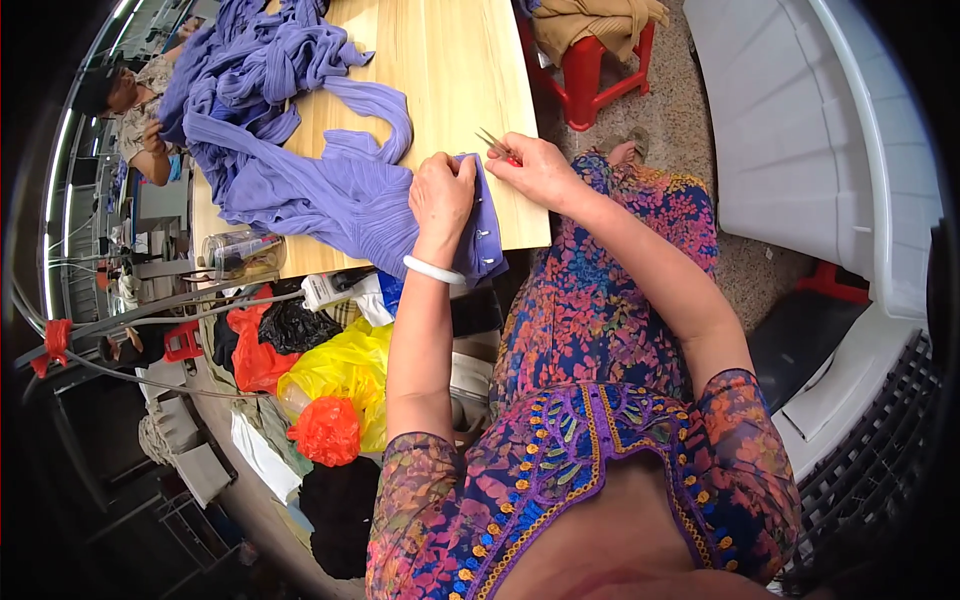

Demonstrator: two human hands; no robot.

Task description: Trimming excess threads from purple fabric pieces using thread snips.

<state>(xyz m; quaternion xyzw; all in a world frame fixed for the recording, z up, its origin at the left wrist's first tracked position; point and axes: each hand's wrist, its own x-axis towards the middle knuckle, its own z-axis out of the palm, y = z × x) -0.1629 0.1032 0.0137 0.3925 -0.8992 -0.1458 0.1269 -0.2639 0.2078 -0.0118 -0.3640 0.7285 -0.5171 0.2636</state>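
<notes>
A purple ribbed knit garment (350,190) lies across the near end of the wooden table, its edge strip (485,230) at the table's corner bearing small white bits, perhaps buttons. My left hand (442,195) is closed on the garment just beside that strip, pinching the knit; a white bangle (434,270) circles the wrist. Just right of the strip, my right hand (535,168) grips small pointed scissors (491,142) with a red handle, the blades aimed up and left, apart from the cloth. The palm hides most of the handle.
More purple knitwear (250,70) is heaped farther up the table (450,60). A clear jar (240,253) and a white power strip (325,290) sit by its left edge, above plastic bags (345,370). A red stool (590,85), a large white bin (790,120) and another person (145,110) are around.
</notes>
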